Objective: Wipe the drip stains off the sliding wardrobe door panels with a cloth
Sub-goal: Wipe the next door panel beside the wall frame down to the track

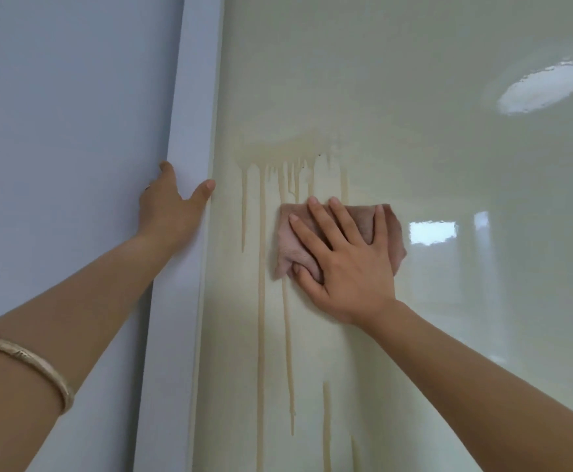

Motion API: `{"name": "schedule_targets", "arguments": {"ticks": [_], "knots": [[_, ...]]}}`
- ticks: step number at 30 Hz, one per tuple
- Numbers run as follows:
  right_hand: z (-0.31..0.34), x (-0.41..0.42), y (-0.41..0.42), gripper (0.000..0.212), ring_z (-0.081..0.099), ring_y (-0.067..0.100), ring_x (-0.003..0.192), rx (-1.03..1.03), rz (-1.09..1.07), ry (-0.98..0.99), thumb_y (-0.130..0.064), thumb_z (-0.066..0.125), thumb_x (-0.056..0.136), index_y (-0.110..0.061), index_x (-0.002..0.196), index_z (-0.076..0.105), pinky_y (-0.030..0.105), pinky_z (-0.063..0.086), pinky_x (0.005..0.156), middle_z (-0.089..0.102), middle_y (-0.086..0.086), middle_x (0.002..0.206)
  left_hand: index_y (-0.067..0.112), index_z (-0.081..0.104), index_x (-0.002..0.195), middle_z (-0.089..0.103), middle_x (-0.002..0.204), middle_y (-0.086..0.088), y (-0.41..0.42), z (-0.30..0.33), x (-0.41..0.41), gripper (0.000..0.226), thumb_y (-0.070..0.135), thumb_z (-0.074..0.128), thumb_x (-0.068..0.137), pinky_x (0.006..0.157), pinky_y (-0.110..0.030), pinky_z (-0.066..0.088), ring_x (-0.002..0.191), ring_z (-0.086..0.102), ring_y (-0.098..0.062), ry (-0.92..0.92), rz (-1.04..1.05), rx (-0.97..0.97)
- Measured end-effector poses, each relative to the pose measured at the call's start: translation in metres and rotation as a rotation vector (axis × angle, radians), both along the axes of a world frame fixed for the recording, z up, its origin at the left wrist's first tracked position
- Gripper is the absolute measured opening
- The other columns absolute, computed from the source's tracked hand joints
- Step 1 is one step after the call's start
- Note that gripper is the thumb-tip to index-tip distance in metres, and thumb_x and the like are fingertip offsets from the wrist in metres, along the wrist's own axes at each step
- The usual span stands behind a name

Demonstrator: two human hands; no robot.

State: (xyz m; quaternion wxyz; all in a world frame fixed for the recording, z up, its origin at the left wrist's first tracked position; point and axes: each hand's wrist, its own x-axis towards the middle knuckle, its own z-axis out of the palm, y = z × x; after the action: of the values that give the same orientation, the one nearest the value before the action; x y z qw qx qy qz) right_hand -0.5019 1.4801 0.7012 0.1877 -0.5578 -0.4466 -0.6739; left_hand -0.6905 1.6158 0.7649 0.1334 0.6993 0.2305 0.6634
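Note:
A glossy cream wardrobe door panel [431, 165] fills the right of the view. Tan drip stains [261, 267] run down it from a smear at mid height. My right hand [343, 260] presses a pinkish-brown cloth [291, 240] flat against the panel, fingers spread straight, the thumb tucked under the cloth's lower edge. The cloth covers the middle of the stain, just below the smear. My left hand [169, 206] rests on the white vertical door frame [189, 165], thumb on its right edge, the other fingers hidden behind its left side.
A pale blue-grey panel [67, 131] lies left of the frame. The cream panel reflects a ceiling light [547, 86] and a window [433, 231]. A metal bangle [29, 362] sits on my left forearm.

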Motion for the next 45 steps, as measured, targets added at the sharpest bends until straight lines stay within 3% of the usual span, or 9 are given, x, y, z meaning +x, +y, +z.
{"name": "schedule_targets", "arguments": {"ticks": [5,10,15,21,24,27,33,39,45], "knots": [[0.043,-0.011,0.019,0.060,0.039,0.030,0.137,0.022,-0.011,0.016,-0.052,0.032,0.088,-0.027,0.139,0.052,0.062,0.009,0.107,0.045,0.005,0.148,0.005,0.050,0.119,0.055,0.118,-0.007,0.014,-0.003,-0.001,0.063,0.052,0.064,0.079,0.091,-0.032,0.041,0.112,0.052,-0.025,-0.168,-0.125,-0.013],[0.067,-0.022,0.028,0.064,0.029,0.028,0.144,0.059,-0.040,0.105,-0.053,0.022,0.089,-0.028,0.145,0.043,0.058,-0.004,0.108,0.035,0.004,0.154,0.011,0.057,0.098,0.058,0.086,0.005,0.018,-0.005,0.002,0.045,0.049,0.068,0.076,0.069,-0.024,0.040,0.084,0.055,-0.016,-0.236,-0.187,-0.031],[0.052,-0.021,0.025,0.062,0.038,0.029,0.138,-0.068,-0.058,-0.028,-0.054,0.028,0.089,-0.027,0.142,0.048,0.068,0.014,0.107,0.042,0.005,0.150,0.013,0.057,0.103,0.059,0.093,0.005,0.021,-0.006,0.003,0.052,0.051,0.071,0.072,0.067,-0.020,0.039,0.083,0.055,-0.014,-0.278,-0.218,-0.037],[0.102,-0.039,0.036,0.080,0.001,0.022,0.149,0.022,-0.108,0.193,-0.057,-0.005,0.079,-0.034,0.154,0.014,0.061,-0.007,0.111,0.007,-0.003,0.163,0.016,0.052,0.100,0.055,0.085,0.014,0.030,-0.005,0.004,0.051,0.050,0.074,0.069,0.064,-0.017,0.039,0.077,0.054,-0.006,-0.301,-0.260,-0.029],[0.068,-0.040,0.049,0.067,0.029,0.029,0.143,-0.073,-0.037,0.008,-0.053,0.019,0.088,-0.027,0.146,0.042,0.067,0.009,0.109,0.034,0.005,0.155,0.017,0.053,0.097,0.053,0.080,0.018,0.030,-0.006,0.006,0.048,0.049,0.075,0.069,0.056,-0.008,0.035,0.070,0.050,0.005,-0.331,-0.235,-0.005],[0.054,-0.031,0.040,0.060,0.042,0.030,0.136,-0.160,-0.030,-0.112,-0.051,0.031,0.089,-0.025,0.138,0.054,0.068,0.020,0.106,0.047,0.006,0.147,0.016,0.053,0.097,0.054,0.081,0.013,0.028,-0.007,0.007,0.048,0.049,0.075,0.070,0.056,-0.012,0.036,0.074,0.054,-0.007,-0.343,-0.214,0.019],[0.107,-0.062,0.060,0.057,-0.004,0.020,0.149,-0.060,-0.083,0.153,-0.050,0.020,0.099,-0.037,0.154,0.013,0.060,-0.011,0.111,0.002,-0.005,0.163,0.017,0.052,0.098,0.053,0.081,0.016,0.031,-0.007,0.008,0.049,0.049,0.074,0.070,0.060,-0.011,0.038,0.081,0.053,-0.011,-0.348,-0.213,0.032],[0.063,-0.051,0.060,0.062,0.036,0.028,0.140,-0.236,-0.047,-0.130,-0.049,0.025,0.088,-0.029,0.140,0.050,0.063,0.008,0.109,0.043,0.004,0.150,0.017,0.053,0.099,0.058,0.090,0.008,0.031,-0.007,0.006,0.048,0.049,0.074,0.070,0.058,-0.004,0.038,0.080,0.055,-0.009,-0.349,-0.228,0.036],[0.096,-0.059,0.061,0.071,0.003,0.020,0.150,-0.101,-0.087,0.054,-0.054,0.001,0.085,-0.038,0.152,0.019,0.060,-0.009,0.111,0.010,-0.005,0.162,0.015,0.053,0.096,0.055,0.080,0.017,0.036,-0.006,0.007,0.046,0.046,0.075,0.070,0.054,0.000,0.038,0.069,0.052,0.005,-0.347,-0.246,0.044]]}}
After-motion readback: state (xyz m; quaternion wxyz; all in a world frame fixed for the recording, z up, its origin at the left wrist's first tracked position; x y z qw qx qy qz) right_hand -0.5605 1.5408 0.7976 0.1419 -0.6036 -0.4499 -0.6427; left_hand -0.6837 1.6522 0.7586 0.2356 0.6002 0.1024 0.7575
